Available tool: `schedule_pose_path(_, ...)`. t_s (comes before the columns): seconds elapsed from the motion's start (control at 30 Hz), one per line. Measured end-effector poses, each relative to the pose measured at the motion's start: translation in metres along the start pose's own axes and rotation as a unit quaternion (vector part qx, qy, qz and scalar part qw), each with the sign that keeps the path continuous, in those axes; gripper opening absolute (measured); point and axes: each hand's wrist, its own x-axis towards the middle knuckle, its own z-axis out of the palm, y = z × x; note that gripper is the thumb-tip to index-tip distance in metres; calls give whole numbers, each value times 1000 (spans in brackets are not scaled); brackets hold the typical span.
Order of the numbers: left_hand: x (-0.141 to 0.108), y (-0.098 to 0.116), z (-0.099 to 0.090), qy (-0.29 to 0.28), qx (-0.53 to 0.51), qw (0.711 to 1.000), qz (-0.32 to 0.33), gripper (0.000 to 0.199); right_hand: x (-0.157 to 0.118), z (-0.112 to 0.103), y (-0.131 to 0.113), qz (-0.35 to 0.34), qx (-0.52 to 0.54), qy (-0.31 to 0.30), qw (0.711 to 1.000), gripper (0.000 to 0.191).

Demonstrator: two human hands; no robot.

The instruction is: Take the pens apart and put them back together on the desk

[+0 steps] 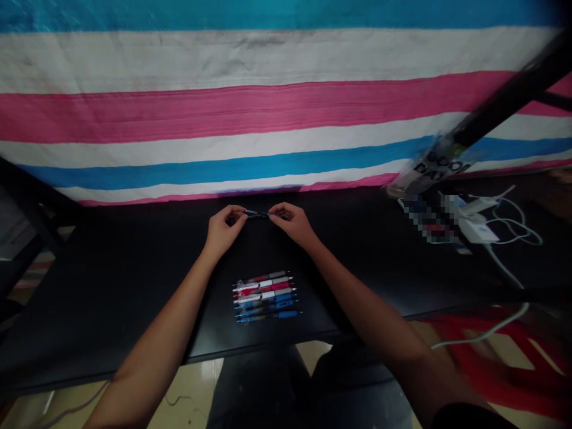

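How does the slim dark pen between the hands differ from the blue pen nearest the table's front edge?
Support: the slim dark pen is held between left hand and right hand; the blue pen lies on the black table, untouched.
Colour: the dark pen looks mostly black; the blue pen has a bright blue grip.
Shared: both point roughly left-right.

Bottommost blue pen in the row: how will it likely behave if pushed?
Slim and straight, the pen should be stiff and probably light. Being narrow, it may roll on the flat table; pushed forward, it would likely nudge the neighbouring pens.
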Motion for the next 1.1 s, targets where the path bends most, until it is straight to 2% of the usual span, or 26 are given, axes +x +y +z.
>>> schedule_pose_path(0.4,-1,-5,0,-24,18,999,12,19,0,-1,-2,-19,-20,-4,1000,18)
schedule_pose_path(0.63,-3,-6,0,-71,87,991,74,18,-1,-1,-4,-37,-39,-15,998,16)
schedule_pose_path(0.8,-4,-4,1,-104,99,986,86,19,-2,0,-4,-35,-41,-29,998,19)
schedule_pose_path(1.1,-5,-2,2,-116,96,985,88,19,-2,6,3,3,-2,-40,999,26)
